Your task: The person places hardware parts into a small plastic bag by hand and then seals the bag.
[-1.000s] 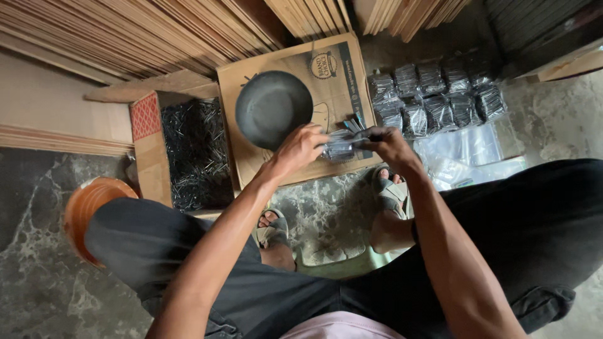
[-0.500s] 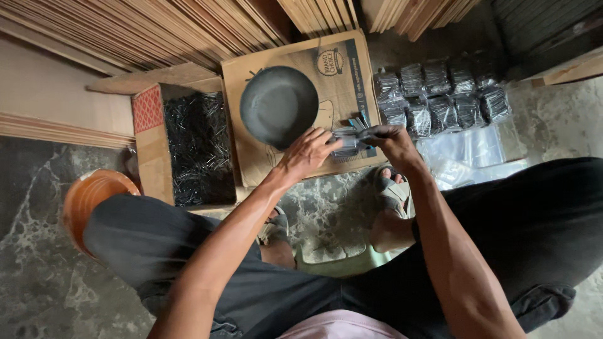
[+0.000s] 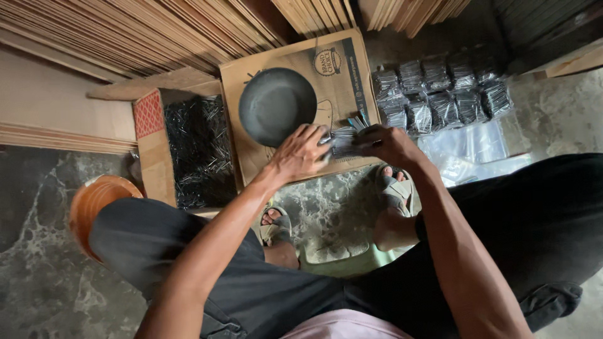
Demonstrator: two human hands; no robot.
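Note:
My left hand [image 3: 298, 152] and my right hand [image 3: 384, 143] together grip a small clear plastic bag of dark nails [image 3: 342, 140], held just above a flattened cardboard sheet [image 3: 342, 75]. A dark round metal pan [image 3: 277, 105] rests on that cardboard, right behind my left hand. To the left an open cardboard box [image 3: 146, 150] is full of loose black nails [image 3: 198, 150]. Several filled nail bags [image 3: 440, 94] lie in rows on the floor beyond my right hand.
Empty clear plastic bags [image 3: 477, 147] lie on the floor to the right. An orange bucket [image 3: 94, 204] stands at the left by my knee. Stacked wooden strips [image 3: 157, 31] line the back. My sandalled feet [image 3: 392, 194] rest on the marbled floor.
Both hands have closed in on the bag and turned slightly; my right hand now covers more of it. The view shifted a little.

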